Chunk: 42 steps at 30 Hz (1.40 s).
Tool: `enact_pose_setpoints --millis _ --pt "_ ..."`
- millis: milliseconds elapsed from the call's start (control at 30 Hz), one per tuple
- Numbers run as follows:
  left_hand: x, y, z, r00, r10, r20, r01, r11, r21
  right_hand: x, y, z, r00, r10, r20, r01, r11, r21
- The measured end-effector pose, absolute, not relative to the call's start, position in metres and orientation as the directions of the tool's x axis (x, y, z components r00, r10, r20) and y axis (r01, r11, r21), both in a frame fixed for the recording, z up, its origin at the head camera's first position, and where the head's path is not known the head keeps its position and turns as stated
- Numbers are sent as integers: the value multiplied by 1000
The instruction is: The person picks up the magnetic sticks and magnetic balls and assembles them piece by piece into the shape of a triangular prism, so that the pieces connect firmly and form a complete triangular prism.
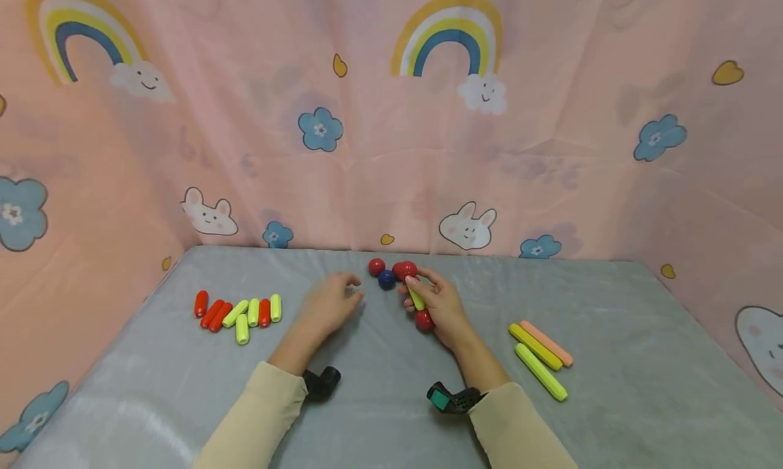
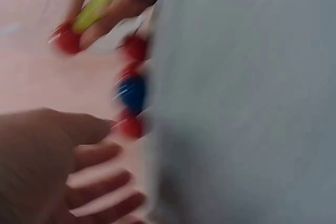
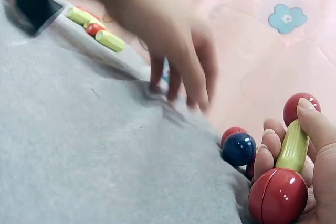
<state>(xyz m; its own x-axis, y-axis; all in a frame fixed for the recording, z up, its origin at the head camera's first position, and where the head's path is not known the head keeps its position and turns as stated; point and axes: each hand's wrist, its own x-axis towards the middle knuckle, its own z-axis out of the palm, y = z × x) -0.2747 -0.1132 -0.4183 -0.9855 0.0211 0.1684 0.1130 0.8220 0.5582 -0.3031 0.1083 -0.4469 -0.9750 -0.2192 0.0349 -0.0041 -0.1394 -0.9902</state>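
A short yellow-green rod [image 1: 416,299] with a red ball on each end, one at the far tip [image 1: 404,270] and one at the near tip [image 1: 424,319], sits in the right hand [image 1: 439,304], whose fingers and thumb curl round the rod just above the grey tabletop [image 1: 379,414], near its far edge. Just left of the far tip lie a loose dark blue ball [image 1: 386,279] and a loose red ball [image 1: 376,266], close together on the tabletop. The left hand [image 1: 328,304] hovers low beside them, fingers relaxed and spread, holding nothing; the left wrist view is too blurred to add more. Further left is a cluster of short red and yellow-green rods [image 1: 240,313]. Well to the right lie three longer sticks [image 1: 541,350], two yellow-green and one peach. A pink printed cloth [image 1: 391,115] with rainbows, rabbits and flowers rises behind and at both sides.
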Motion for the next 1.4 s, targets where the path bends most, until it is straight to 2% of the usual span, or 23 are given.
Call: enact_pose_setpoints --millis 100,200,300,433,633,833,967,1167,1300,1400 --pt "-264 -143 -387 -999 -30 27 -15 895 446 -303 109 -447 -976 -216 23 8 -138 -990" --pt "-254 -172 -365 -990 -125 -60 -139 918 371 -303 108 -446 -980 -201 12 16 -139 -990" --pt "-248 -192 -357 -977 -174 -125 -206 924 322 -303 108 -446 -983 -185 3 23 -140 -990" --pt "-249 -202 -361 -969 -181 -166 -223 931 287 -304 109 -445 -983 -182 -14 47 -178 -983" --pt "-254 -199 -371 -976 -155 -155 -193 943 272 -306 112 -445 -980 -197 -39 95 -280 -955" --pt "-260 -196 -378 -982 -152 -112 -178 944 278 -305 115 -443 -976 -213 -51 119 -322 -939" --pt "-265 -193 -380 -995 -97 -18 -97 930 356 -304 116 -442 -973 -221 -66 139 -334 -932" --pt "-270 -163 -373 -985 91 147 154 849 506 -301 117 -442 -960 -277 -49 135 -300 -945" --pt "-267 -128 -373 -947 209 244 310 795 521 -300 117 -442 -949 -316 -18 96 -234 -968" --pt "-264 -106 -376 -928 250 277 362 783 505 -300 116 -443 -944 -329 6 64 -202 -977"
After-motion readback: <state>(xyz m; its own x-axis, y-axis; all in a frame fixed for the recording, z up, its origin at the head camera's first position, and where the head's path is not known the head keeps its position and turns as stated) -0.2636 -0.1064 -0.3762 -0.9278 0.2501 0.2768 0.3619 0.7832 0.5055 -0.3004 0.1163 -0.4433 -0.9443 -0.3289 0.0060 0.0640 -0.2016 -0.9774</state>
